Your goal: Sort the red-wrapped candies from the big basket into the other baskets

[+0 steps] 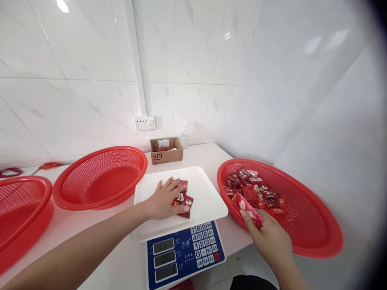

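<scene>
My left hand (165, 201) lies over a few small red and brown snack packets (185, 207) on the white weighing tray (208, 201). Its fingers are stretched out and partly cover the packets. Between the thumb and fingers of my right hand (269, 237) is a pink packet (246, 207), held at the near left rim of the right red basket (325, 237). Several red packets (256, 189) are heaped inside that basket, towards its left side. Below the tray sits the blue scale panel (186, 253) with its number keys and displays; the digits are hard to read.
Two more red plastic baskets (99, 197) (27, 183) stand on the left. Behind the tray are a small cardboard box (167, 156) with something red in it and a clear bottle (185, 137). Red-handled scissors (50, 165) lie near the tiled wall.
</scene>
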Action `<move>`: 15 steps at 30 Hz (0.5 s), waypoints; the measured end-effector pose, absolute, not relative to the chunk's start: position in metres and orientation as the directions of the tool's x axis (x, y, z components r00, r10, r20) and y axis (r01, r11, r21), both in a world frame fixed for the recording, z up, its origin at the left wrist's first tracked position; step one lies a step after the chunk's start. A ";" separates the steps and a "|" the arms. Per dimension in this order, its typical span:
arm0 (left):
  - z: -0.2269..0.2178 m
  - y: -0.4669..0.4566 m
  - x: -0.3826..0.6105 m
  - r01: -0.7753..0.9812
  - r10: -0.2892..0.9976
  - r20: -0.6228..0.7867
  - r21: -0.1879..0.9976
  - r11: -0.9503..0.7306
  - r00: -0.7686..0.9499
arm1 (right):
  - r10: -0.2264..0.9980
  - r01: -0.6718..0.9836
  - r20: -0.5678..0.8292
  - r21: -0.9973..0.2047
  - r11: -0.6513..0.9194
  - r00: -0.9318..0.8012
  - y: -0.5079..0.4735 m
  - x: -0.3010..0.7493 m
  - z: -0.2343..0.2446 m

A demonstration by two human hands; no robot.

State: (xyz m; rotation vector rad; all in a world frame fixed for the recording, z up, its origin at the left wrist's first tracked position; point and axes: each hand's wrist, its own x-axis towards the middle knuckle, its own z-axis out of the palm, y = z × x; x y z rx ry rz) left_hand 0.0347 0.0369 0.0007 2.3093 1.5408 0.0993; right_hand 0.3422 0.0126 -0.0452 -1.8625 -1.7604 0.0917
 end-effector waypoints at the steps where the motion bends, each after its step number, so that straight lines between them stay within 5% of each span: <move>1: -0.001 0.037 0.035 0.881 0.900 -0.149 0.321 -0.347 0.409 | 0.938 0.896 0.321 -0.444 0.025 0.133 0.013 0.342 -0.045; 8: 0.011 0.033 0.026 0.866 0.932 -0.083 0.406 -0.292 0.353 | 0.935 0.901 0.334 -0.432 0.035 0.123 0.012 0.342 -0.044; 12: 0.018 0.025 -0.004 0.880 0.986 0.047 0.446 -0.162 0.158 | 0.938 0.898 0.325 -0.437 0.038 0.118 0.013 0.345 -0.046; 15: 0.014 0.013 -0.038 0.930 0.983 0.184 0.360 -0.069 0.002 | 0.943 0.902 0.305 -0.431 0.012 0.133 0.015 0.348 -0.051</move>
